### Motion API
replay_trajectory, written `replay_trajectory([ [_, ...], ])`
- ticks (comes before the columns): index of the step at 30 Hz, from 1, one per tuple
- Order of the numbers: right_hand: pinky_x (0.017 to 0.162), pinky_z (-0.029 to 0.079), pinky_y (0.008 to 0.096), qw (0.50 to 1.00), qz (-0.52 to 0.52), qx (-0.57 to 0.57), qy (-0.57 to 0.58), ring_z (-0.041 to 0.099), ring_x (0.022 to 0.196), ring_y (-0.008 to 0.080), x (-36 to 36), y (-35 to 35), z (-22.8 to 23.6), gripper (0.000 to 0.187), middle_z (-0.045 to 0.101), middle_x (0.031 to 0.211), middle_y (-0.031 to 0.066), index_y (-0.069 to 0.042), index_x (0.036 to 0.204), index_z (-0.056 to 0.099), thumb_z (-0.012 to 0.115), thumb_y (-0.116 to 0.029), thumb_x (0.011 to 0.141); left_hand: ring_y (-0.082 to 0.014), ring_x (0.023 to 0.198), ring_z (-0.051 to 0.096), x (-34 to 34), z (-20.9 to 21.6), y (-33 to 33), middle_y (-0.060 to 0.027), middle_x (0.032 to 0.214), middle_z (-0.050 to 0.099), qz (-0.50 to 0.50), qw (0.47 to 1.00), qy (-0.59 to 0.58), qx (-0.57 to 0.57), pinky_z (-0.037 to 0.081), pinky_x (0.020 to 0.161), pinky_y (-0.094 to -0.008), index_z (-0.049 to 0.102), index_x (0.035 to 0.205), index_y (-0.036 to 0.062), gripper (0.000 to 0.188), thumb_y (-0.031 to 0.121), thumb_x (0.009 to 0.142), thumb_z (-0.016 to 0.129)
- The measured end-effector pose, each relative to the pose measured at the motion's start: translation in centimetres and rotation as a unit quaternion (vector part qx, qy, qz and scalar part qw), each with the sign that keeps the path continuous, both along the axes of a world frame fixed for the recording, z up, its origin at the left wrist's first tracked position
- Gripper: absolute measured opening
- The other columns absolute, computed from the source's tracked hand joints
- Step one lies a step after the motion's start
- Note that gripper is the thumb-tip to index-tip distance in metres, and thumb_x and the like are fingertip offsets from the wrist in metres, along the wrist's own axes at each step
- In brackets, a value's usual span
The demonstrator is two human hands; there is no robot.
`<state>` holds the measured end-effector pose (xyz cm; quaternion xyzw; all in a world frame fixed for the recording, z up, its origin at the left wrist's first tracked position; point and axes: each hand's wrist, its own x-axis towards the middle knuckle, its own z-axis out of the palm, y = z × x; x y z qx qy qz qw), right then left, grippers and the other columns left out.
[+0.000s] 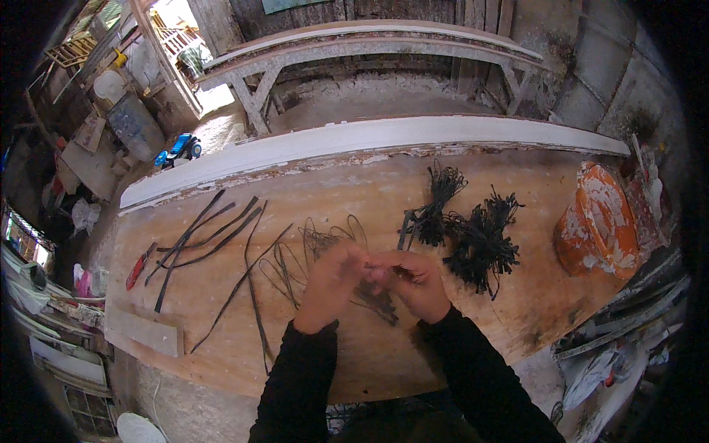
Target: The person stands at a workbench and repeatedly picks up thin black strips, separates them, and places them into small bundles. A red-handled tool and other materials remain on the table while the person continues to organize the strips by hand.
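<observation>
My left hand (pixel 332 286) and my right hand (pixel 418 286) meet over the middle of the table, fingers closed around a bundle of thin dark looped cords (pixel 317 238). Its loops fan out beyond my left hand, and dark ends (pixel 378 304) show below, between the hands. Motion smears the fingertips, so the exact grip there is unclear. To the right lie two tied bundles of black cord loops, a smaller one (pixel 437 207) and a larger one (pixel 485 240). Several loose black strips (pixel 210 240) are spread over the left part of the table.
A red utility knife (pixel 139 267) and a flat wooden piece (pixel 146 334) lie at the table's left. An orange, white-smeared bucket (pixel 600 221) stands at the right end. A long white-coated board (pixel 369 140) runs along the far edge. Behind it is a bench (pixel 377 46).
</observation>
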<state>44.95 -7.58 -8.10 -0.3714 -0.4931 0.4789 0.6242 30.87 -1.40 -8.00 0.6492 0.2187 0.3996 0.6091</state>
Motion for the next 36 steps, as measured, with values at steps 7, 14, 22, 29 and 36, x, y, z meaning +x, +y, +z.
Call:
replay_trajectory([
  [7, 0.062, 0.048, 0.0240, 0.999, 0.013, 0.006, 0.035, 0.058, 0.070, 0.0115, 0.3, 0.0, -0.4, 0.015, 0.060, 0.091, 0.0074, -0.001, 0.094, 0.059, 0.059, -0.005, 0.080, -0.0087, 0.068, 0.048, 0.2, 0.4, -0.7, -0.0016, 0.077, 0.050, -0.028, 0.996, -0.024, -0.078, 0.042, 0.059, -0.0236, 0.047, 0.085, 0.0050, 0.018, 0.022, 0.085, 0.054],
  [14, 0.061, 0.049, 0.0245, 0.999, 0.005, -0.017, 0.034, 0.058, 0.067, 0.0118, 0.4, 0.0, 0.1, 0.014, 0.060, 0.077, 0.0063, 0.000, 0.091, 0.055, 0.060, -0.003, 0.078, -0.0087, 0.067, 0.046, 0.5, 0.4, -0.8, -0.0007, 0.076, 0.048, 0.032, 0.999, -0.001, -0.002, 0.041, 0.058, -0.0224, 0.045, 0.086, 0.0052, 0.020, 0.023, 0.085, 0.054],
  [22, 0.056, 0.049, 0.0267, 0.980, 0.077, -0.161, 0.085, 0.059, 0.063, 0.0147, 0.6, -0.1, 0.5, 0.012, 0.059, 0.071, 0.0075, 0.000, 0.090, 0.055, 0.057, -0.005, 0.079, -0.0119, 0.074, 0.047, -2.3, 1.5, 0.9, -0.0014, 0.071, 0.047, 0.230, 0.970, -0.066, 0.035, 0.040, 0.063, -0.0243, 0.049, 0.085, 0.0053, 0.011, 0.016, 0.085, 0.051],
  [29, 0.061, 0.051, 0.0248, 0.938, 0.136, -0.176, 0.266, 0.059, 0.067, 0.0122, 1.0, -0.4, 0.4, 0.017, 0.058, 0.075, 0.0048, -0.001, 0.096, 0.055, 0.057, -0.011, 0.082, -0.0105, 0.072, 0.054, -2.3, 2.1, 0.0, -0.0034, 0.079, 0.055, 0.062, 0.995, -0.039, -0.070, 0.042, 0.058, -0.0198, 0.057, 0.089, 0.0026, 0.012, 0.005, 0.078, 0.059],
  [36, 0.061, 0.051, 0.0237, 0.925, 0.166, -0.183, 0.288, 0.059, 0.067, 0.0106, 0.7, -0.1, 0.3, 0.019, 0.058, 0.077, 0.0042, -0.001, 0.097, 0.054, 0.058, -0.011, 0.081, -0.0079, 0.063, 0.054, -1.2, 2.6, -0.5, -0.0049, 0.083, 0.056, 0.041, 0.998, 0.042, 0.013, 0.041, 0.044, -0.0176, 0.059, 0.086, 0.0019, 0.011, 0.005, 0.076, 0.061],
])
